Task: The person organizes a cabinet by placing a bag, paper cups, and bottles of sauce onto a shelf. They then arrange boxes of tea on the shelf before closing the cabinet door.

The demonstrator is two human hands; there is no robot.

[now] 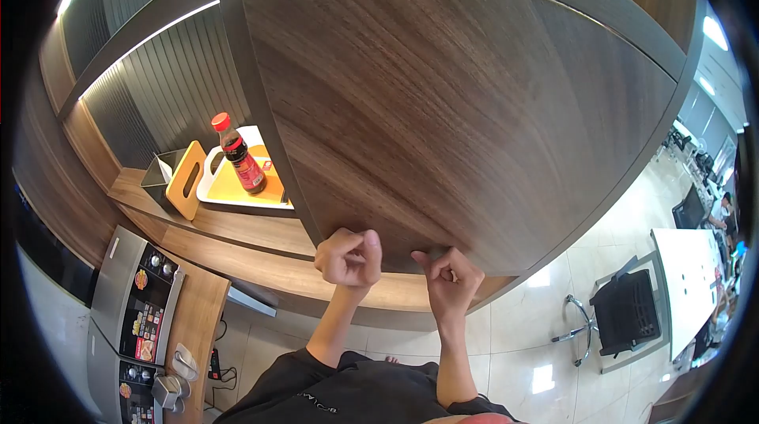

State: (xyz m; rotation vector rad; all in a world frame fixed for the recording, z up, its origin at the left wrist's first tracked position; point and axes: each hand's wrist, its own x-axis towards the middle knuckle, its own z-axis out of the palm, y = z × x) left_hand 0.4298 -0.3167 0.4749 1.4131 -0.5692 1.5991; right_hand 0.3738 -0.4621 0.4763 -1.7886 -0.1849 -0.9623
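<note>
A large dark wood-grain cabinet door [466, 115] fills the middle of the view, its panel closed in the frame. At its lower left corner is my left hand [348, 258], fingers curled into a loose fist with the thumb up; nothing shows in it. My right hand [455, 278] is at the door's bottom edge, fingers curled and thumb pointing left. A small dark patch shows between thumb and forefinger, and I cannot tell what it is. Below the door runs a light wood ledge [395, 288], just behind both hands.
In the lit niche at left, a red-capped sauce bottle [243, 163] stands by a white-rimmed tray [207, 187], an orange cutting board [187, 181] and a dark box [154, 179]. Silver appliances [118, 297] stand lower left. A black office chair [624, 313] and white desk [680, 289] are at right.
</note>
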